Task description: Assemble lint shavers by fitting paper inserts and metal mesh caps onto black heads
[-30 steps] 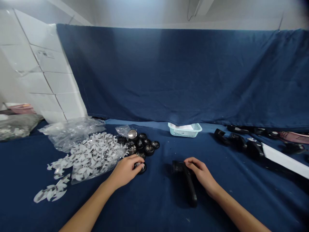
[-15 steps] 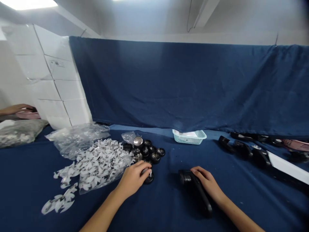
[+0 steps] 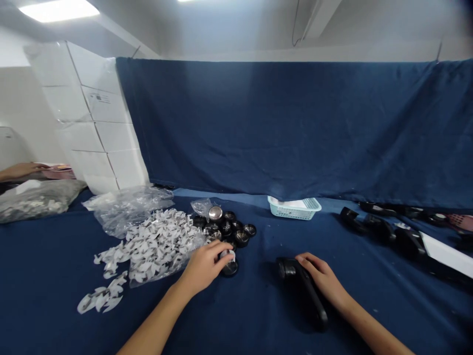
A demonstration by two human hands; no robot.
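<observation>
My left hand (image 3: 205,264) pinches a small white plastic piece (image 3: 228,254) between thumb and fingers. Just below it, a round black cap (image 3: 231,268) lies on the cloth. Behind the fingers is a cluster of round black caps (image 3: 242,238), and one perforated metal disc (image 3: 215,213) shows among them. My right hand (image 3: 321,276) is closed against the neck of a black fabric shaver (image 3: 308,296), which has a round head and a long handle. Part of its grip is hidden.
White plastic pieces (image 3: 158,246) are heaped on a clear bag at left. A light blue basket (image 3: 295,212) stands by the blue curtain (image 3: 295,123). More black shavers (image 3: 380,229) lie at right beside a white strip (image 3: 447,256). Another person's hand (image 3: 25,170) is far left.
The view has shifted slightly, moving the scene rightward. My left hand has risen a little off the black cap, and the white piece shows more clearly. My right hand stays on the shaver.
</observation>
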